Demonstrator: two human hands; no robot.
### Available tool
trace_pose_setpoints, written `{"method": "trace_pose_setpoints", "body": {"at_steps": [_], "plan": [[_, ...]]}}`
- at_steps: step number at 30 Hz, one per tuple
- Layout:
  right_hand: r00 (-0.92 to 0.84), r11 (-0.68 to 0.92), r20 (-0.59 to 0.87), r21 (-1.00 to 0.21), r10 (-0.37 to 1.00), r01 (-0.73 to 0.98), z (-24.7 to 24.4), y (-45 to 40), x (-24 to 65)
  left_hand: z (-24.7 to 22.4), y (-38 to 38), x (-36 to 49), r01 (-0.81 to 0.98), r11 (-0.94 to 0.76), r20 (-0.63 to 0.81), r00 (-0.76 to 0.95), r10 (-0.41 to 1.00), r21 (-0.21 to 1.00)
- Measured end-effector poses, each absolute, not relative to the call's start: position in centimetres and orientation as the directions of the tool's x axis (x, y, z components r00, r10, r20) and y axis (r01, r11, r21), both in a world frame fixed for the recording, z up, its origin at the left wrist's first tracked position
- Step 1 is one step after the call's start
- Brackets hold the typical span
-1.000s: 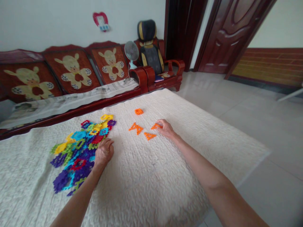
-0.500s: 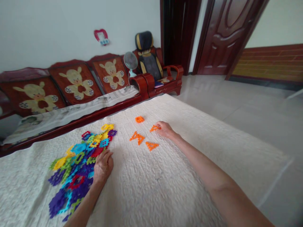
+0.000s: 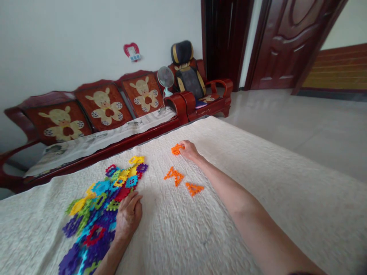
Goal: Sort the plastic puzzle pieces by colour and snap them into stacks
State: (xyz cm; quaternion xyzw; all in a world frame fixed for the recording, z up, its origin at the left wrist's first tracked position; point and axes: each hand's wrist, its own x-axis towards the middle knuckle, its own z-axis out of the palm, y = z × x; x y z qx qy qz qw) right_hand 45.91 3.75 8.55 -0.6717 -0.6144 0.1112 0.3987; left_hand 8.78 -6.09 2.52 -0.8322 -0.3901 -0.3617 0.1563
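Note:
My right hand point(image 3: 189, 150) pinches an orange triangular plastic building piece point(image 3: 180, 146) at the orange stack point(image 3: 175, 151) on the far part of the cloth; the fingers partly hide where the two meet. Closer to me lie more orange triangular pieces: a touching group point(image 3: 174, 175) and a single triangle point(image 3: 194, 188). My left hand point(image 3: 129, 214) rests palm down on the cloth, fingers loosely bent and holding nothing visible. It lies against the right edge of a pile of mixed coloured building pieces point(image 3: 99, 214) in purple, blue, green, yellow and red.
A cream quilted cloth point(image 3: 177, 236) covers the table. Beyond it stands a wooden sofa point(image 3: 137, 141) with bear-patterned cushions. A small fan point(image 3: 166, 78) and an armchair with a massage seat pad point(image 3: 190, 80) are farther right, near a dark red door point(image 3: 279, 49).
My right hand has carried the orange triangle away from me and leftward to the orange stack. My left hand stays beside the pile. The camera view has turned slightly left.

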Motion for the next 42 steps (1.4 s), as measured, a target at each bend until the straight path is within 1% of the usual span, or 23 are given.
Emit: {"method": "trace_pose_setpoints", "body": {"at_steps": [2,7,10,13,17,19,22,26,31,36,39,42], "plan": [[0.199,0.103,0.358,-0.670,0.912,0.735,7.9,3.2,46.0,2.5,-6.2,8.8,0.763,-0.646,0.715,0.435,0.548,0.030],[0.097,0.248,0.457,-0.636,0.884,0.731,5.5,1.4,46.5,2.5,-6.4,8.9,0.769,-0.636,0.705,0.419,0.573,0.060],[0.082,0.241,0.442,-0.625,0.893,0.743,4.2,0.9,46.9,2.6,-6.5,9.0,0.770,-0.635,0.708,0.413,0.573,0.065],[0.096,0.187,0.392,-0.624,0.915,0.759,4.2,0.7,47.1,2.6,-6.4,9.1,0.763,-0.644,0.710,0.420,0.565,0.061],[0.114,0.112,0.325,-0.600,0.939,0.792,6.4,1.2,46.8,2.4,-6.4,9.1,0.769,-0.634,0.702,0.406,0.585,0.084],[0.153,0.023,0.256,-0.574,0.955,0.818,7.9,1.9,46.0,2.3,-6.4,9.0,0.770,-0.630,0.697,0.397,0.597,0.102],[0.235,-0.152,0.101,-0.511,0.967,0.846,9.7,3.4,44.3,2.2,-6.3,9.0,0.768,-0.629,0.699,0.387,0.601,0.116],[0.308,-0.283,-0.034,-0.498,0.951,0.820,10.7,5.1,42.0,2.3,-6.4,8.9,0.764,-0.633,0.707,0.379,0.596,0.124],[0.392,-0.378,-0.083,-0.504,0.916,0.777,10.9,6.3,40.7,2.4,-6.5,9.0,0.772,-0.625,0.692,0.389,0.608,0.114],[0.429,-0.437,-0.139,-0.503,0.893,0.746,11.0,7.4,40.5,2.5,-6.6,9.0,0.780,-0.615,0.672,0.395,0.626,0.114],[0.442,-0.460,-0.163,-0.496,0.882,0.736,11.0,7.8,40.4,2.6,-6.7,9.0,0.783,-0.611,0.674,0.391,0.627,0.114],[0.438,-0.455,-0.153,-0.473,0.886,0.755,10.9,7.8,40.1,2.5,-6.7,9.0,0.785,-0.609,0.672,0.389,0.630,0.116]]}}
